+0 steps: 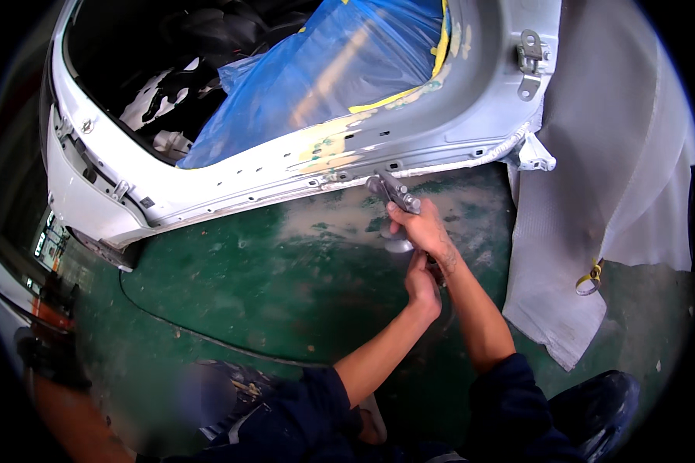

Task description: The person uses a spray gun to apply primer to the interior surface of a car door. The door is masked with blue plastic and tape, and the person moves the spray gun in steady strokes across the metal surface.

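Note:
My right hand [418,224] is closed round a grey metal hand tool [398,193] with short cylinders on its upper end and a rounded, shiny part below; its exact kind is unclear. The tool's tip meets or nearly meets the lower edge of a white car body's door sill [270,171]. Just below, my left hand [423,287] is closed on the tool's lower part, mostly hidden by my fingers and right wrist. Beige filler patches [328,147] mark the sill above the tool.
Blue plastic sheeting [324,69] with yellow tape covers part of the door opening. A grey cover [571,170] hangs at right, with a yellow-edged ring [589,279]. A dark hose [201,333] crosses the green floor [232,270]. Another person's forearm [73,417] shows at lower left.

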The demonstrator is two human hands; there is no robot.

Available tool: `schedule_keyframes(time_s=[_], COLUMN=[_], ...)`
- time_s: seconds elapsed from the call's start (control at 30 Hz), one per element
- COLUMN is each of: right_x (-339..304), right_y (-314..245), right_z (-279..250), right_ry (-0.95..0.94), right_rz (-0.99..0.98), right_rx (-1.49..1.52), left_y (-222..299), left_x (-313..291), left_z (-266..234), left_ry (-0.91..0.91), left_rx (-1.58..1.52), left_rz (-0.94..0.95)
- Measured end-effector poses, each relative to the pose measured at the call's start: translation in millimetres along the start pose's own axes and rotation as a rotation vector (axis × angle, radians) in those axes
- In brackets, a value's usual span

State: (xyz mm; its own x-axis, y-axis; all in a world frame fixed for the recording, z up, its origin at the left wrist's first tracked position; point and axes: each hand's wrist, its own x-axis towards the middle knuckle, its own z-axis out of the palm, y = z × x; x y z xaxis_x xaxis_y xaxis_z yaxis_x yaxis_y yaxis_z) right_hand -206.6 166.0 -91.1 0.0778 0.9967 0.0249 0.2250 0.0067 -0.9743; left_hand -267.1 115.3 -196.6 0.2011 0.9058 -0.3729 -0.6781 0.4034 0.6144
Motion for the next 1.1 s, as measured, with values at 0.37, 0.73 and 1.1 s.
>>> schedule_keyframes(time_s=[0.37,0.73,1.1], right_x=[17.1,9.0,11.3], right_y=[8.4,8.6,20.6], right_z=[36.8,50.5,27.2], right_ry=[-0.067,0.057,-0.071], right_rz=[-0.061,-0.18,-0.022], right_rx=[-0.019,-0.266,0.019], left_y=[11.7,15.1,9.8], left_x=[14.7,6.2,11.5], left_z=[-23.9,-23.3,-28.8], left_ry=[0.026,-0.039,0.009], left_rx=[-0.09,-0.113,0.129], left_rz=[0.067,0.031,0.14])
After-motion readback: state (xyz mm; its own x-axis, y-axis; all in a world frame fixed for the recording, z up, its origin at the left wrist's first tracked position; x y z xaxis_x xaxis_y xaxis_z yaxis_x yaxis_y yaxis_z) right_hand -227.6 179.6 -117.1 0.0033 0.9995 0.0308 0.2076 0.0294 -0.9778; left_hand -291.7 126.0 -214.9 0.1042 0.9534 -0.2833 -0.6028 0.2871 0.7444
